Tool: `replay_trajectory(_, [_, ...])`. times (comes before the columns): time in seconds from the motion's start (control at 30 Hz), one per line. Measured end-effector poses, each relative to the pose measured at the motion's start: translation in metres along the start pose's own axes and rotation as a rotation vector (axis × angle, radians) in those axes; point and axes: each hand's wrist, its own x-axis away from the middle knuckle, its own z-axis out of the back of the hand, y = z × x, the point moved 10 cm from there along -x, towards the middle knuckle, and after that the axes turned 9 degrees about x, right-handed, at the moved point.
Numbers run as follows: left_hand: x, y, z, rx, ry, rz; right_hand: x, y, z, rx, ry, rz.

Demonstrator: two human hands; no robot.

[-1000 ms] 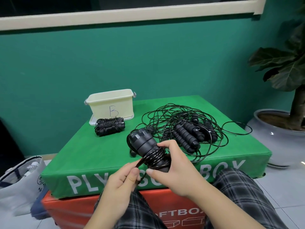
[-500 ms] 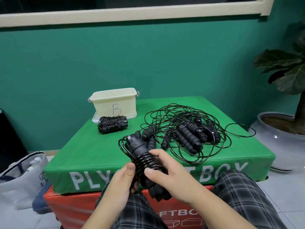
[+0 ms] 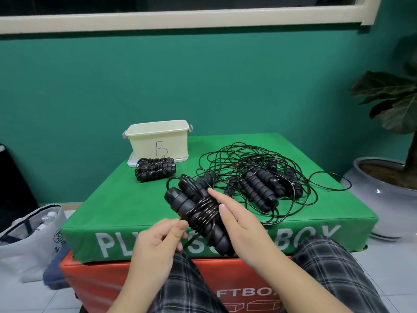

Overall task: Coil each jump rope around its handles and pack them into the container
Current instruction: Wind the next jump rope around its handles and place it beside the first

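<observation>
Right hand (image 3: 239, 224): wrapped from the right side around a pair of black jump rope handles (image 3: 198, 213), fingers laid over the cord coils at their middle, gripping the bundle. The handles sit tilted, upper ends pointing up-left, held above the near edge of the green padded box (image 3: 108, 206) that serves as the table.

Left hand (image 3: 158, 240): just left of the bundle and below it, thumb and fingers curled together, pinching the loose cord end that runs to the coils.

Beyond the hands, to the right, lies a tangled pile of uncoiled ropes (image 3: 259, 177) with several handles in it. Farther back on the left, one finished coiled rope (image 3: 155, 169) lies just in front of the cream container (image 3: 158, 141) marked "B", which stands on its lid at the rear left.
</observation>
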Motion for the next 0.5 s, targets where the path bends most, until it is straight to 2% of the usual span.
replay_trajectory(0.13, [0.002,0.008,-0.003,0.024,0.030,-0.015,0.002,0.006,-0.004,0.062,-0.059,-0.040])
replay_trajectory(0.23, [0.004,0.009,-0.006,0.005,0.025,-0.015,0.002,0.001,-0.009,0.282,-0.103,0.006])
replay_trajectory(0.37, [0.006,0.006,-0.017,-0.071,-0.032,-0.033,0.006,0.006,-0.012,0.432,-0.083,-0.019])
replay_trajectory(0.5, [0.006,-0.006,-0.025,-0.192,-0.098,0.033,0.009,0.014,-0.011,0.504,-0.101,-0.063])
